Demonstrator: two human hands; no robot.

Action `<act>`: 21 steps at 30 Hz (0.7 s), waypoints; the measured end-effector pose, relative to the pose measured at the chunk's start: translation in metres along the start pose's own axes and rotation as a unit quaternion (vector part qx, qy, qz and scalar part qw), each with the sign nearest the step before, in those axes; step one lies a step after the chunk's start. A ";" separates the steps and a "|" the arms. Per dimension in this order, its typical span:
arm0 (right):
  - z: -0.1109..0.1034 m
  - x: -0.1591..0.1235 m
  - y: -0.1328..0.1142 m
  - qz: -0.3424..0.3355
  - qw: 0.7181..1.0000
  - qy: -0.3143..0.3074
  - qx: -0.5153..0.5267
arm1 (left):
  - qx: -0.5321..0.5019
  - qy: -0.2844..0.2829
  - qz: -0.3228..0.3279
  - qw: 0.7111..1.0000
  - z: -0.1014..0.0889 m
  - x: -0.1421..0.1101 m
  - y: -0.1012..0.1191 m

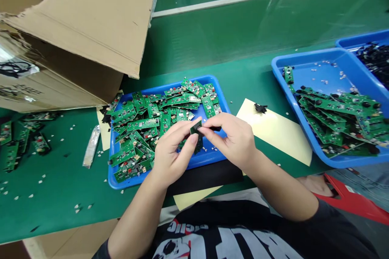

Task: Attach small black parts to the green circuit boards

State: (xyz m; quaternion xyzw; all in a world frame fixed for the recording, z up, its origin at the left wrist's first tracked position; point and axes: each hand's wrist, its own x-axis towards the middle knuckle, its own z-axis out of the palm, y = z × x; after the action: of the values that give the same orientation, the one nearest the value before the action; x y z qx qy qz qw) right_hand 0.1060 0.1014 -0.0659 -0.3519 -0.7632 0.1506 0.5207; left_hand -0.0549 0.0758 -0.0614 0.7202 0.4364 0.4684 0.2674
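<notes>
My left hand (173, 151) grips a green circuit board (195, 126) between thumb and fingers, one end tilted up. My right hand (232, 137) pinches at the upper end of that board, where a small black part shows at the fingertips. The fingers partly cover this part, so its exact kind cannot be made out. Both hands are over the right side of a blue tray (223, 103) heaped with green circuit boards (142, 124) that carry small red, white and black components.
A second blue tray (278, 73) with stacked boards stands at right, another with black parts (375, 58) behind it. Yellow paper (273, 133) holds a black clump (260, 108). An open cardboard box (91, 20), loose boards (22, 139) and white bits lie left. A person's hand (316, 184) shows lower right.
</notes>
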 end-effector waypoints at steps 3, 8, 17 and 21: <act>0.004 -0.003 0.003 -0.007 0.999 -0.006 -0.039 | 0.015 0.005 -0.025 1.000 0.002 0.002 0.003; 0.004 -0.006 0.002 -0.019 0.999 -0.017 -0.039 | -0.075 0.013 -0.170 0.983 0.006 0.002 0.003; -0.009 0.002 0.003 0.234 0.946 -0.056 0.218 | -0.220 0.053 -0.305 0.925 0.002 0.002 -0.002; -0.010 0.007 0.002 0.398 0.827 -0.148 0.368 | -0.141 0.066 -0.210 0.965 0.001 0.002 -0.002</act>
State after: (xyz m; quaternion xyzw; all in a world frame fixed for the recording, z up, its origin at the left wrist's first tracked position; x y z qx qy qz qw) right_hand 0.1147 0.1066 -0.0582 -0.3810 -0.5132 0.6644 0.3873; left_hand -0.0543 0.0784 -0.0631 0.5350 0.5243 0.5044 0.4294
